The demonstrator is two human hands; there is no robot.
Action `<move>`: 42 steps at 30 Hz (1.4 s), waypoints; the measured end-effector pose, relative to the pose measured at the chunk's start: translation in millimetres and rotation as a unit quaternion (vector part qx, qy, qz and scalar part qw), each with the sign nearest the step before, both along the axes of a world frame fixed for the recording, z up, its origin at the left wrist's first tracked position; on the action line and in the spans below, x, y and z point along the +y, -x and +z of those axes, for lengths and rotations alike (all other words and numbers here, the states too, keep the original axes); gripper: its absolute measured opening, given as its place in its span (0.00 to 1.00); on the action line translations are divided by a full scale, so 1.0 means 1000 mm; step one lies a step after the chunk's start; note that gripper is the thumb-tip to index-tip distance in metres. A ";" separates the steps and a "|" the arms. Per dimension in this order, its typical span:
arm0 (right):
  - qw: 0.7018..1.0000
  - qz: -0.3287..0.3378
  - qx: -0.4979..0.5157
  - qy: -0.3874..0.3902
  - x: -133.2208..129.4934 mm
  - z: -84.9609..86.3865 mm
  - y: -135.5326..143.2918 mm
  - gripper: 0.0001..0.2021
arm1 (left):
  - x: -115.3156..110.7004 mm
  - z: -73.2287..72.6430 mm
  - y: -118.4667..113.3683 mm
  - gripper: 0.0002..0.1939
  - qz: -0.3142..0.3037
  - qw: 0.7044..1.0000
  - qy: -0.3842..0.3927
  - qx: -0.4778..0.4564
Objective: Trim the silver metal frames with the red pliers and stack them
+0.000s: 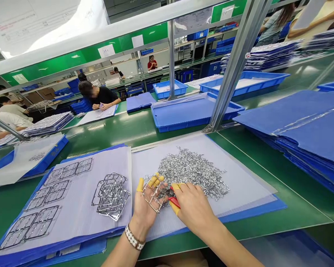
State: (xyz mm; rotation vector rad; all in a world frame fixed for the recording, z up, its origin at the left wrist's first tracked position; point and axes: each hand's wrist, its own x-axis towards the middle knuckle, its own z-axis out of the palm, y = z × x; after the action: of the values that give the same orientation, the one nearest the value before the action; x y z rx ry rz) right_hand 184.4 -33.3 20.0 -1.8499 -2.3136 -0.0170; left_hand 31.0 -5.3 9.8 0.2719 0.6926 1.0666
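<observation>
My left hand (143,210), palm up with yellow finger covers, grips a thin shiny rectangular sprue frame (157,210). My right hand (196,207), also with yellow covers, is closed around red-handled nippers (174,202). The dark jaws of the nippers are at the right side of the frame, partly hidden, so I cannot tell if they touch it. Behind both hands spreads a large heap of small silvery metal-looking pieces (192,168) on a white sheet (239,185). To the left lies a jumbled pile of similar frames (111,196).
More frames (44,222) lie in rows on the left sheet. Blue trays (167,128) stand beyond, with a metal post (236,63) rising beside them. Stacked blue sheets (300,122) are at the right. A co-worker (105,97) sits across the green bench.
</observation>
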 end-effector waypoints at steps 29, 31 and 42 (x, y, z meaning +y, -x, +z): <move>0.998 0.028 0.042 0.023 -0.009 0.003 0.015 0.12 | 0.001 0.003 -0.005 0.21 0.089 0.996 -0.010 0.025; 0.998 0.029 0.043 0.026 -0.009 0.003 0.015 0.12 | 0.002 0.000 -0.005 0.22 0.092 0.995 -0.012 0.035; 0.999 0.024 0.020 0.037 -0.008 -0.001 0.014 0.12 | 0.005 -0.005 -0.005 0.21 0.098 0.994 -0.019 0.045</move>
State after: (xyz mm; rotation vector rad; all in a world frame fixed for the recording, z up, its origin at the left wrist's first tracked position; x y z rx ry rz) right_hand 170.4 -41.2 19.1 -1.8108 -2.3591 0.1123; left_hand 35.8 -0.6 4.7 0.2911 0.7917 1.2610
